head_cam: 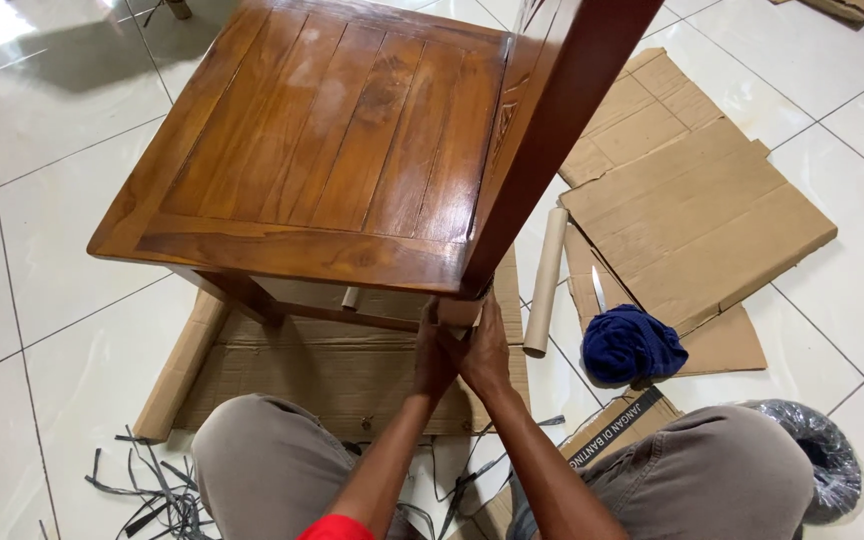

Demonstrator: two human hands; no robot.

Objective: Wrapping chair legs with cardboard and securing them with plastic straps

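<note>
Chair: a glossy brown wooden chair (322, 150) fills the upper middle of the frame, its slatted seat facing up and its back rising out of the top right edge. It stands on a flattened sheet of cardboard (332, 375), which seems to keep the legs off the floor.
Chair leg: the near right leg (460, 312) shows just under the seat corner at frame centre, with a pale brown wrap around it where the hands meet.
Left hand: the left hand (433, 360) is clenched around the inner side of that leg just below the seat, fingers curled as if pressing the wrap flat.
Right hand: the right hand (485, 352) clasps the same leg from the outer side, touching the left hand; together they pinch the wrap against the wood.
Knees: grey trousers (262, 465) at the bottom edge show the person sitting low, legs spread either side of the chair corner, which brings the leg within easy reach.
Cardboard tube: a pale tube (545, 283) lies on the floor just right of the hands, near at hand.
Blue cloth: a bundled dark blue cloth (632, 345) rests right of centre, with a small white blade-like piece (598, 290) beside it; what that piece is I cannot tell.
More cardboard: large flat pieces (692, 215) spread across the upper right.
Strips: dark cut straps (147, 480) lie loose at lower left.
Dark bag: a shiny dark bundle (827, 460) sits at lower right.
Floor: white tiles (42, 250) surround everything.
</note>
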